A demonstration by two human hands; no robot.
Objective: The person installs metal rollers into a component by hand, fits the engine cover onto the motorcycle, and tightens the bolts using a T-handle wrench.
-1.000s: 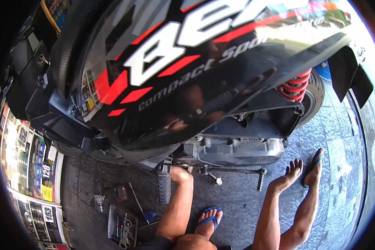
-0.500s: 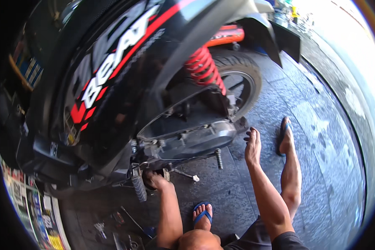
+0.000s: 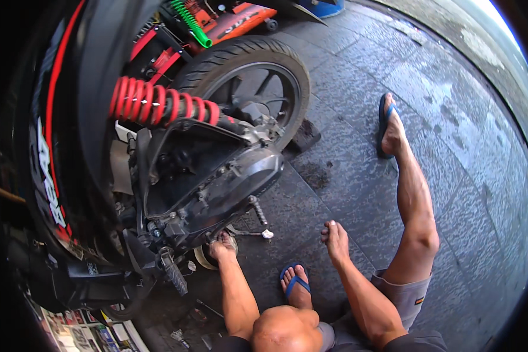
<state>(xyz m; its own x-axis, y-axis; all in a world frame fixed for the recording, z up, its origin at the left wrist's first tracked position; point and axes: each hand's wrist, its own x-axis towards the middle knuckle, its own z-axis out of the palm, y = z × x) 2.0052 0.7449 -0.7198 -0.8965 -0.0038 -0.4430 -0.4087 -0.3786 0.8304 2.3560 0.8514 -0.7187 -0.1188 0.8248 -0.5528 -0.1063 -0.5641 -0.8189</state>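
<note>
The right hand [image 3: 335, 240] has drawn back from the scooter [image 3: 185, 190] at ten o'clock, fingers half-curled; I can't tell whether the left hand [image 3: 222, 246] holds anything. Damp floor tiles [image 3: 416, 94] stretch toward two o'clock.

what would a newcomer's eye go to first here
Most likely the thick red coil spring at upper left, bright against the dark scooter, with the big rear tyre just to its right. A vivid green spring stands out at the top, beside an orange cylinder. Lower down, the left hand reaches in at the lower edge of the engine casing.
</note>
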